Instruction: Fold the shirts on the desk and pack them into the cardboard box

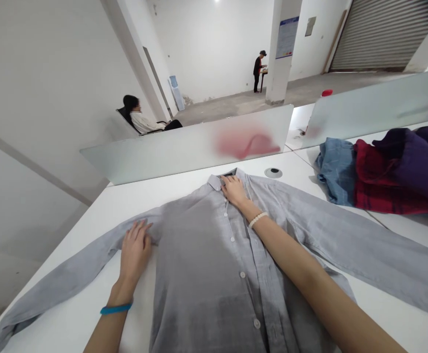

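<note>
A grey button-up shirt (195, 245) lies spread on the white table, its collar towards the far edge and both sleeves stretched outward. Its front is unbuttoned, with white buttons running down one edge. My left hand (136, 245), with a blue band at the wrist, rests flat on the left sleeve near the armpit, fingers extended. At the collar, my right hand (233, 190) lies on the neck opening with fingers stretched out. A beaded bracelet (258, 219) circles that wrist. Neither hand visibly grips the fabric.
Folded clothes (379, 171) in blue, red plaid and purple are heaped at the right. A frosted divider (184, 147) borders the table's far edge, near a round cable grommet (273, 172). Beyond it, one person (146, 120) sits and another (258, 71) stands by a small table.
</note>
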Demonstrator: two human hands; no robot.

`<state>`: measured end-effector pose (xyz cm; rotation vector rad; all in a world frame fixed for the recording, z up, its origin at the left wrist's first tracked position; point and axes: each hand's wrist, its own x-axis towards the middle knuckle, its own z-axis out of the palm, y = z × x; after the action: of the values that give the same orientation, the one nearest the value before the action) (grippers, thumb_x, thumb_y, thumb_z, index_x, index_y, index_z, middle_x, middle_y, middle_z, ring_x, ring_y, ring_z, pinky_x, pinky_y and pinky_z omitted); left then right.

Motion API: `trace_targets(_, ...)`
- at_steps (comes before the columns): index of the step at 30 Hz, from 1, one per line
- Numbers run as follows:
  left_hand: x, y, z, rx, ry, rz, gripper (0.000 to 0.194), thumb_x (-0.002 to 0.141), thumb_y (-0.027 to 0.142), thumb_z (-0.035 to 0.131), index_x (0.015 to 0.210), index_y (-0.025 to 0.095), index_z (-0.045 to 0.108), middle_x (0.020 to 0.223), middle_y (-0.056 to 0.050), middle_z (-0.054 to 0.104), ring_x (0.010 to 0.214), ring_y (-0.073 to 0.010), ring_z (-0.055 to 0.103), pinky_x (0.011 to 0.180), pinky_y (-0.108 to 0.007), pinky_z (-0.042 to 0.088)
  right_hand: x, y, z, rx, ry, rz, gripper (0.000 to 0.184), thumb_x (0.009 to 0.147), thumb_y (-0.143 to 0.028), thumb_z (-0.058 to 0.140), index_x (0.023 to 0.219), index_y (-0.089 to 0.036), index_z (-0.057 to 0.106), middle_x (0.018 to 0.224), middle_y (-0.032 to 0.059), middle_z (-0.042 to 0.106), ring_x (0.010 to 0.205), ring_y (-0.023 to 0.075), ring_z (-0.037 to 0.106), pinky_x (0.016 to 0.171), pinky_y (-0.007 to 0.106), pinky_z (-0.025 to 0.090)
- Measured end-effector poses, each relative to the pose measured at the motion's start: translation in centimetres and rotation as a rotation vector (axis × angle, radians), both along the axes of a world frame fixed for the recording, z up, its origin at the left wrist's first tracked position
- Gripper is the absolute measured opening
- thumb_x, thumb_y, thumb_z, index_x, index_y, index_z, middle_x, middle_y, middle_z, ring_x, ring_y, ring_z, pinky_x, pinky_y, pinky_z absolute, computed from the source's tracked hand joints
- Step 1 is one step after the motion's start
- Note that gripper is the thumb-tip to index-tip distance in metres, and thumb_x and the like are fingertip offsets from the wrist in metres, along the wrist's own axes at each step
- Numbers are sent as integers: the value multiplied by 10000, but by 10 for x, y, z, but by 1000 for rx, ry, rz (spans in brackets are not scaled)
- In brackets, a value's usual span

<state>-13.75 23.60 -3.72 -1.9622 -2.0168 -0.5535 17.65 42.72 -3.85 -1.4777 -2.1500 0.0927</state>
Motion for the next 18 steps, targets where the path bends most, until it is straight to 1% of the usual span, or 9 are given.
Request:
trace_targets(3, 24, -4, 8, 45, -15, -140, 365, 935, 286, 281, 1129, 170, 569, 1220, -102, 622, 1235, -248, 494, 1115, -517, 253, 2, 0, 4, -12, -12, 9, 329, 931, -267, 443, 1197, -142, 591, 1159, 146, 612, 1113, 282, 482, 919, 376, 344)
trace_targets(4, 32, -4, 8, 27, -31, -174, 359, 939, 309, 294, 1134, 175, 563, 1202, -95, 633, 1207, -237, 519, 1120, -510, 251, 2, 0, 5, -18, -20, 21, 305, 936, -281, 441, 1145, -149, 621, 1135, 139, 625, 1099, 274, 500, 918, 370, 348)
trace_targets(6, 46, -2, 6, -56, -72, -230, 386, 938, 369, 319, 1176, 163, 543, 1244, -103, 606, 1204, -230, 522, 1116, -485, 279, 1, 0, 6, -31, -41, 62, 295, 946, -312, 437, 1088, -157, 644, 1090, 125, 651, 1059, 253, 542, 922, 358, 355)
trace_targets(8, 53, 0, 2, -158, -117, -259, 438, 932, 420, 331, 1216, 147, 522, 1323, -116, 546, 1244, -234, 485, 1097, -454, 326, 0, -1, 5, -32, -67, 108, 335, 953, -348, 434, 1154, -147, 611, 1073, 127, 666, 1038, 245, 570, 959, 372, 338)
trace_targets(10, 54, 2, -3, -224, -158, -259, 464, 927, 450, 337, 1239, 152, 509, 1379, -114, 492, 1275, -233, 451, 1080, -427, 356, -3, -1, 3, -25, -95, 156, 417, 958, -386, 423, 1278, -139, 525, 1102, 141, 661, 1071, 256, 567, 1026, 429, 275)
trace_targets(12, 52, 3, -6, -227, -187, -234, 497, 919, 476, 345, 1271, 152, 480, 1404, -119, 463, 1297, -239, 424, 1087, -426, 345, -5, -2, -1, -23, -117, 200, 491, 965, -415, 400, 1375, -146, 420, 1187, 152, 627, 1157, 270, 522, 1070, 502, 189)
trace_targets(14, 48, 3, -9, -209, -206, -202, 568, 904, 513, 353, 1321, 134, 429, 1423, -140, 436, 1320, -257, 394, 1096, -444, 328, -7, -2, -6, -32, -130, 233, 521, 972, -430, 369, 1416, -159, 355, 1303, 157, 553, 1251, 277, 445, 1082, 558, 125)
trace_targets(16, 46, 4, -10, -206, -209, -191, 627, 892, 546, 353, 1348, 119, 403, 1432, -153, 424, 1338, -269, 367, 1106, -461, 307, -8, -2, -9, -41, -132, 252, 532, 976, -434, 350, 1431, -158, 325, 1387, 158, 472, 1312, 279, 374, 1082, 587, 87)
trace_targets(18, 45, 5, -11, -221, -205, -196, 644, 888, 565, 341, 1341, 114, 423, 1436, -153, 421, 1347, -269, 353, 1116, -463, 288, -7, -2, -9, -43, -122, 259, 535, 975, -433, 354, 1430, -153, 324, 1407, 160, 447, 1329, 284, 348, 1083, 591, 78)
